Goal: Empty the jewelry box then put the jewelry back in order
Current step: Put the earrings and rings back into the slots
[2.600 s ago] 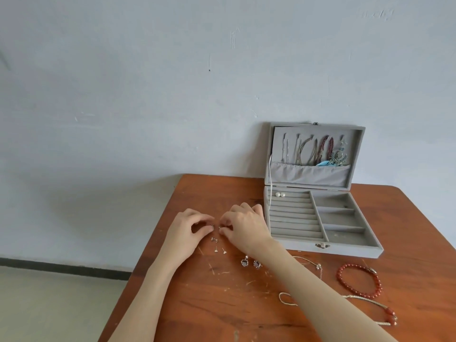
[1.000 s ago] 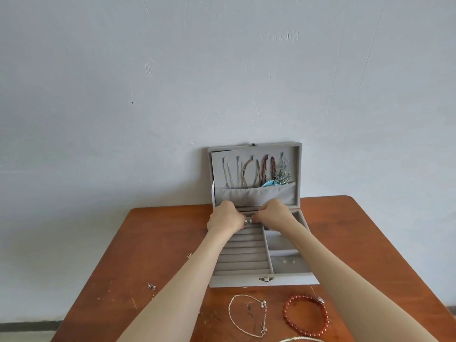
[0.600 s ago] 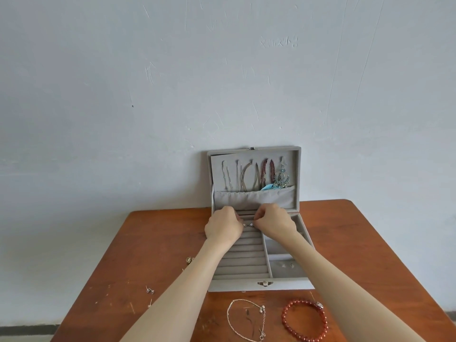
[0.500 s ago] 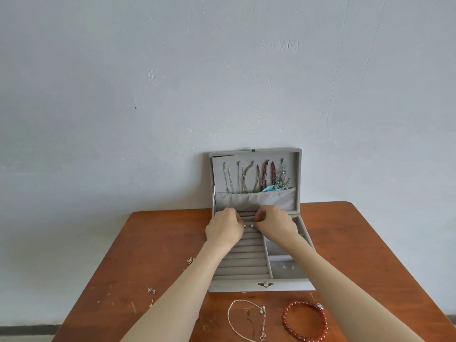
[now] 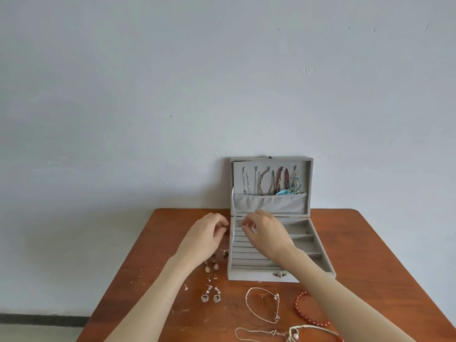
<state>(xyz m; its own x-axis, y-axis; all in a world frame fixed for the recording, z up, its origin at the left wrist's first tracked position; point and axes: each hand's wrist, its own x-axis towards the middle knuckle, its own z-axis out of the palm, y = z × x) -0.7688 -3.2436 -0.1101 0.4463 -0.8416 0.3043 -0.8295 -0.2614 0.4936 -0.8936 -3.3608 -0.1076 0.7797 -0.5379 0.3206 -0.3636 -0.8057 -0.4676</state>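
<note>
At the bottom right of the frame, on the brown wooden table (image 5: 370,243), lie a pale cord necklace (image 5: 311,332), a red bead bracelet (image 5: 299,309) partly behind the right forearm, and a thin silver chain bracelet (image 5: 262,304). Left of them, at lower centre, are two silver drop earrings (image 5: 211,294) and some small studs (image 5: 212,277). Farther up stands the open grey velvet jewelry box (image 5: 261,276), in the centre right, with its lid (image 5: 271,186) upright and necklaces hanging inside it. The right hand (image 5: 265,234) is over the ring rolls at the upper left of the box; its grip pinches something tiny that I cannot identify. The left hand (image 5: 203,239) is just left of the box, with fingers loosely curled; I cannot tell if it holds anything. Behind is a grey wall (image 5: 172,95).
</note>
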